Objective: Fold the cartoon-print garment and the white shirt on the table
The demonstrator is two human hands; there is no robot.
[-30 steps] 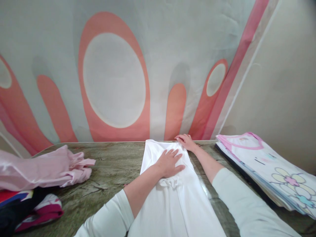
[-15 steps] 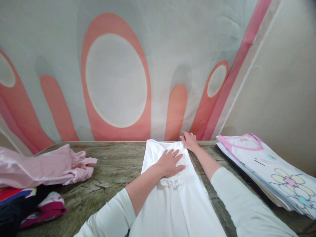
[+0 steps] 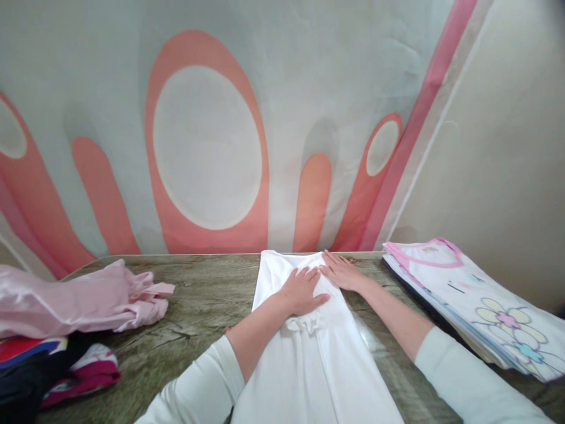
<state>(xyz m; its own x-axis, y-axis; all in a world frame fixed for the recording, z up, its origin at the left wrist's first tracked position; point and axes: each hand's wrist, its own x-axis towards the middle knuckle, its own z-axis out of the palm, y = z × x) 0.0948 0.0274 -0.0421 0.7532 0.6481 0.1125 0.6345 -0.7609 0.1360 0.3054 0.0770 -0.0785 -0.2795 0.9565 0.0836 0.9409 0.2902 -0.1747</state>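
Note:
A white garment (image 3: 309, 365), long and folded narrow, lies across the wooden table with its far end near the back edge. A small gathered ruffle shows at its middle. My left hand (image 3: 303, 291) rests flat on the upper part of the cloth, fingers spread, just beyond the ruffle. Over the far right corner of the garment lies my right hand (image 3: 339, 272), its fingers stretched out and pointing up and left. The fingertips of both hands are close together. Neither hand grips the fabric.
On the right stands a stack of folded clothes (image 3: 468, 294), topped by a white shirt with pink trim and flowers. At the left a pink satiny garment (image 3: 83, 297) lies over dark and coloured clothes (image 3: 48, 371). Behind the wooden table (image 3: 198, 294) rises a patterned wall (image 3: 282, 118).
My right hand has come from the garment's right edge onto its far corner, flattening out with the fingers pointing left. My left hand has stayed nearly in place.

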